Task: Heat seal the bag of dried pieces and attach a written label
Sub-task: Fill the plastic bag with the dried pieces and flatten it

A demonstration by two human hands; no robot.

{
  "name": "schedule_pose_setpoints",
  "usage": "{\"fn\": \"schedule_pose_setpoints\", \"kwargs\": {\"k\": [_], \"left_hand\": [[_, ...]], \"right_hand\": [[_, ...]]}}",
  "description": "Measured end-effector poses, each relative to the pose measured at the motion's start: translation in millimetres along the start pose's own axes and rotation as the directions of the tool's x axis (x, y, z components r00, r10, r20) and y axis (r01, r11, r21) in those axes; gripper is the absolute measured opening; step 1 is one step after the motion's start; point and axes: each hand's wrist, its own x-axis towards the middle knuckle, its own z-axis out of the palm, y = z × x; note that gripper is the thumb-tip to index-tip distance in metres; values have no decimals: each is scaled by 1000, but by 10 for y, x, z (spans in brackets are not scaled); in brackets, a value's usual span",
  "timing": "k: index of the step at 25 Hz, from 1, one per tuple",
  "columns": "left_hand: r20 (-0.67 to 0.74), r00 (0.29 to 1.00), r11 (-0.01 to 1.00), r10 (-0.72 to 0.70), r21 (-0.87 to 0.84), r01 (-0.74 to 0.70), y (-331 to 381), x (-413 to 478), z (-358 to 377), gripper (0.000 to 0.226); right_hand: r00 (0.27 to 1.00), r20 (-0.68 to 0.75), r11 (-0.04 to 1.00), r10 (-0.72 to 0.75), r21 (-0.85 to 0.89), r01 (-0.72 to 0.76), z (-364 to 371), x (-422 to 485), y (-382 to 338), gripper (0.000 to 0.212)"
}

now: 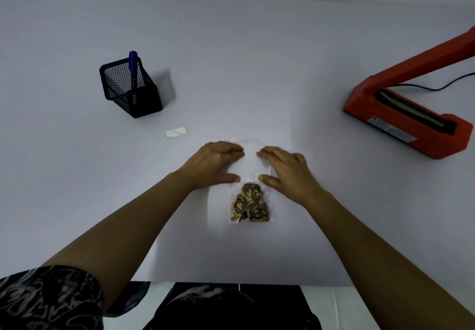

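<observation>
My left hand [216,165] and right hand [285,169] lie flat, fingers spread, pressing the bag [250,165] smooth mid-counter for sealing.

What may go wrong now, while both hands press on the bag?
1. Both hands flatten the bag's empty top; a crease there might spoil the seal.
2. The pieces lie near the bottom but could slide up when it is carried to the sealer.
</observation>
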Motion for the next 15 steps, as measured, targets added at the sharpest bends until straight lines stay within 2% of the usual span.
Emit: {"fn": "schedule_pose_setpoints", "kwargs": {"k": [7,11,15], "left_hand": [[-10,1000,999,-29,45,30,-19,-33,12,75],[53,993,990,-110,91,105,-12,-73,27,84],[113,984,984,-136,127,122,-12,-93,34,87]], "right_hand": [[999,41,999,4,-38,-2,-22,-18,42,61],[996,92,991,10,-136,3,39,-45,81,61],[994,112,972,8,-236,19,68,-61,116,67]]}}
